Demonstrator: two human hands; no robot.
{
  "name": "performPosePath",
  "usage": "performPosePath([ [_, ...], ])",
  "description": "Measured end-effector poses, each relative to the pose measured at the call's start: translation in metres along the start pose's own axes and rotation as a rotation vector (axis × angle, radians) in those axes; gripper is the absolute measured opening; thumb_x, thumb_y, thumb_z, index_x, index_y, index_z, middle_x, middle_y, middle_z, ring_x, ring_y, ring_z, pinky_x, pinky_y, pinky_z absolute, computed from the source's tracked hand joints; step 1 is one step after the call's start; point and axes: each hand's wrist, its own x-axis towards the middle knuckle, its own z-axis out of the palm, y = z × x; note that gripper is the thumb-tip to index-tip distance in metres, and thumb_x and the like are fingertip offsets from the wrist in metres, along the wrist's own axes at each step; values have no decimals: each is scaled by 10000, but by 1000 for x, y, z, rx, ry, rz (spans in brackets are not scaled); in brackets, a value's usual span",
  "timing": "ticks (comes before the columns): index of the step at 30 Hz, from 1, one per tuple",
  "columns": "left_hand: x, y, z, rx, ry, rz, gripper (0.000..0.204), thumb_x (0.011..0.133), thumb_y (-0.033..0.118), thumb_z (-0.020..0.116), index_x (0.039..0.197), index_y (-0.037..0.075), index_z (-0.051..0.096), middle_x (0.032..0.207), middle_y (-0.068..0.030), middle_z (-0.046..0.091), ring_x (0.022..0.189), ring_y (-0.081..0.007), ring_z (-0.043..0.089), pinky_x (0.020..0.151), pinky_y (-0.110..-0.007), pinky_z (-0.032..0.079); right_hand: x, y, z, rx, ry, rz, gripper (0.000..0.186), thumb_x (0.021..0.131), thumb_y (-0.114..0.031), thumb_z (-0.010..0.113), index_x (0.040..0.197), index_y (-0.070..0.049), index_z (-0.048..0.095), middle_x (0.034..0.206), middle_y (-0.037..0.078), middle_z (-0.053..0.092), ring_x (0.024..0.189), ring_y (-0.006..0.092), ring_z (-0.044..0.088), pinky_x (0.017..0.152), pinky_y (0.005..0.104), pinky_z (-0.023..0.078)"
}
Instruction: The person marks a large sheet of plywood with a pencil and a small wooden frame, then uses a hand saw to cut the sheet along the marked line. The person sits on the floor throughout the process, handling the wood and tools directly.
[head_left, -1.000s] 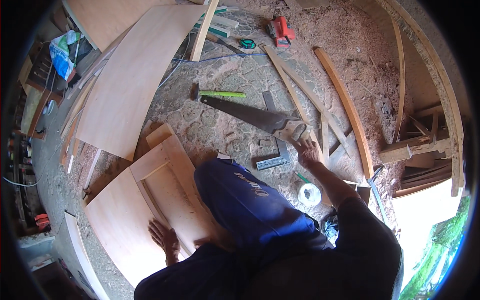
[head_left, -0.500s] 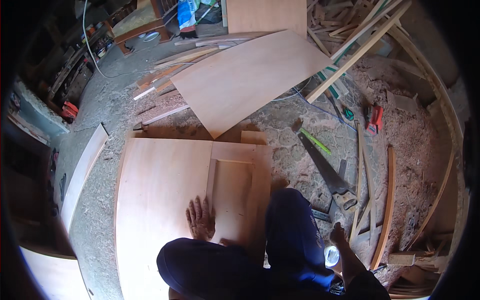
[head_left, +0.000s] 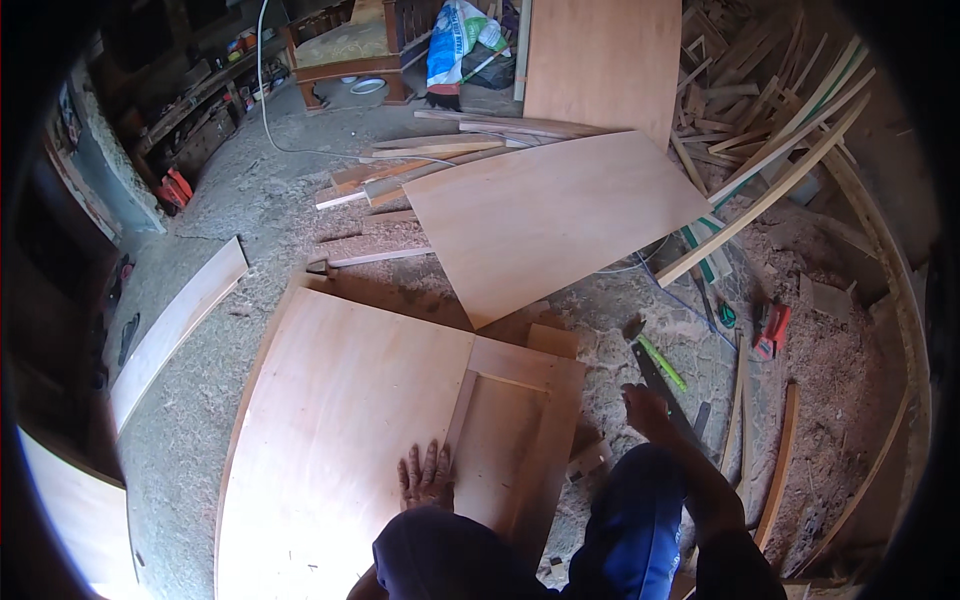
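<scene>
My left hand lies with spread fingers on a pale plywood panel, beside a recessed framed section. My right hand is raised right of the panel, over the hand saw, its fingers curled; whether anything is inside them I cannot make out. A hammer with a bright green handle lies just beyond the saw. My blue-trousered knees are at the bottom and hide part of the panel.
A loose plywood sheet lies over timber strips ahead. A red power tool, tape measure and long battens lie at the right. An upright board, scrap-wood pile, wooden chair and narrow board surround the workspace.
The view has swung toward the room's far side. My right hand has left the saw handle and moved forward toward the blade and hammer; my left hand stays on the panel.
</scene>
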Motion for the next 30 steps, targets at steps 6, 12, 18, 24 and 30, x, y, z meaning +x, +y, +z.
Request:
performPosePath([
  [6,6,2,-3,8,-103,1,688,1015,372,466,1581,37,260,1661,-160,220,1522,-470,130,1217,-612,72,127,-17,28,38,171,-171,328,821,-31,587,1143,-87,614,1061,166,615,1044,386,607,848,536,497],
  [12,19,4,-18,36,-428,-55,894,950,447,584,1605,35,135,1686,-185,55,1531,-484,-15,1213,-615,-14,202,-21,76,116,200,-195,285,844,-59,576,1117,-122,630,1105,162,592,1091,377,582,859,536,472],
  [18,35,13,-50,-27,-601,-100,1054,866,361,724,1608,21,56,1677,-226,23,1516,-518,-50,1213,-629,58,197,-28,83,258,348,-136,308,847,-137,633,1153,-165,614,1167,122,550,1162,376,523,903,549,425],
  [24,9,49,-93,-314,-212,-402,813,919,194,677,1597,112,234,1597,-217,336,1400,-408,440,1100,-449,446,199,-14,87,143,152,-132,358,874,-209,643,1228,-171,599,1170,119,542,1161,355,525,936,543,419],
  [30,-66,67,-165,-84,-446,-561,683,917,236,691,1525,124,402,1566,-175,408,1392,-355,467,1104,-435,449,214,-8,104,164,299,-254,339,936,-90,537,1270,-100,598,1159,171,582,1149,381,542,977,499,433],
])
